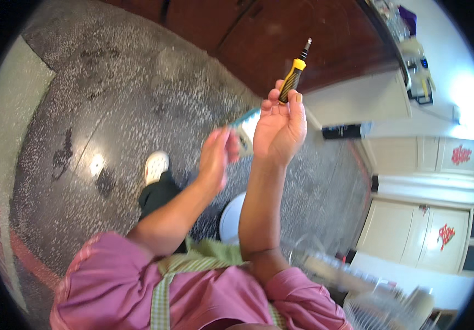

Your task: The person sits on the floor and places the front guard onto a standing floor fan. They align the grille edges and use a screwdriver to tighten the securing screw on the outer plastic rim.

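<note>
The yellow-and-black screwdriver with a ridged handle [293, 77] is in the right hand [279, 129], raised in front of the dark reddish-brown wooden cabinet [281, 27]. The right thumb and fingertips are clamped on the lower end of the handle. The tool stands tilted, its silver metal tip pointing up and slightly to the right.

The left hand [213, 162] is lower and to the left, apart from both the right hand and the tool. Its fingers are loosely bent and unclenched; motion blur softens their outline. Between the hands, farther off, a blue-and-white flat-sided object [249, 125] is partly hidden; its kind cannot be told.

Below is a dark grey speckled floor [176, 82]. A white clog with holes [156, 166] shows at the end of a dark trouser leg [157, 192]. A round white surface [230, 221] lies beside the right forearm. A black cylinder [342, 132] is to the right of the right hand. Cream panelled doors [393, 225] bear red decorations [446, 235].
</note>
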`<state>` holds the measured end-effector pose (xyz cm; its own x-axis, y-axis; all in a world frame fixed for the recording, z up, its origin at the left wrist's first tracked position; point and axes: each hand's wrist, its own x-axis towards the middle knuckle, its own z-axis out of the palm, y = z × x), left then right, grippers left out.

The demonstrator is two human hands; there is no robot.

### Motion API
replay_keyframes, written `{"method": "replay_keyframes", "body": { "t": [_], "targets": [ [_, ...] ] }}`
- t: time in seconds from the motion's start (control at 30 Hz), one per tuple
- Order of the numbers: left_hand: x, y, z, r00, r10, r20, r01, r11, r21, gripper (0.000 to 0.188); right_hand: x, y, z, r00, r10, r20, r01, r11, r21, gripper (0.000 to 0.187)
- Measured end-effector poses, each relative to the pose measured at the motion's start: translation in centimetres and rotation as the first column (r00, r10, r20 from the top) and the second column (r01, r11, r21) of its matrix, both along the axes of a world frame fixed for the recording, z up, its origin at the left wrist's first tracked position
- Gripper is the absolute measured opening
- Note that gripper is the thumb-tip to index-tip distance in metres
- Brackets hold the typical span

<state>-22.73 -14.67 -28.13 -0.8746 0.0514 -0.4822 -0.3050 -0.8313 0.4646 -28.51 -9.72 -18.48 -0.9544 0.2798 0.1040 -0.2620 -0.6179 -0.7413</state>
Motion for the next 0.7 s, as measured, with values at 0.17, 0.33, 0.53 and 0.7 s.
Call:
{"method": "replay_keyframes", "body": {
  "t": [0.17, 0.33, 0.53, 0.7],
  "targets": [
    [4.1, 1.6, 3.2, 0.944, 0.07, -0.323, 0.007, 0.973, 0.23, 0.034, 12.5, 1.3, 0.4, 0.996, 0.009, 0.091, -0.011, 1.0, 0.022, 0.014],
    [10.4, 3.7, 6.0, 0.794, -0.146, -0.59, 0.349, 0.905, 0.245, 0.038, 21.1, 3.9, 0.2, 0.99, -0.06, 0.131, 0.062, 0.998, -0.01, 0.012],
    [13.9, 5.8, 9.6, 0.663, -0.39, -0.639, 0.532, 0.846, 0.036, 0.03, 27.8, 6.7, -0.6, 0.993, -0.113, 0.037, 0.113, 0.993, 0.019, 0.012],
    [16.8, 9.5, 10.6, 0.659, -0.447, -0.605, 0.65, 0.743, 0.159, 0.028, 36.1, 9.7, 6.7, 0.936, -0.353, 0.013, 0.112, 0.333, 0.936, 0.018]
  ]
}}
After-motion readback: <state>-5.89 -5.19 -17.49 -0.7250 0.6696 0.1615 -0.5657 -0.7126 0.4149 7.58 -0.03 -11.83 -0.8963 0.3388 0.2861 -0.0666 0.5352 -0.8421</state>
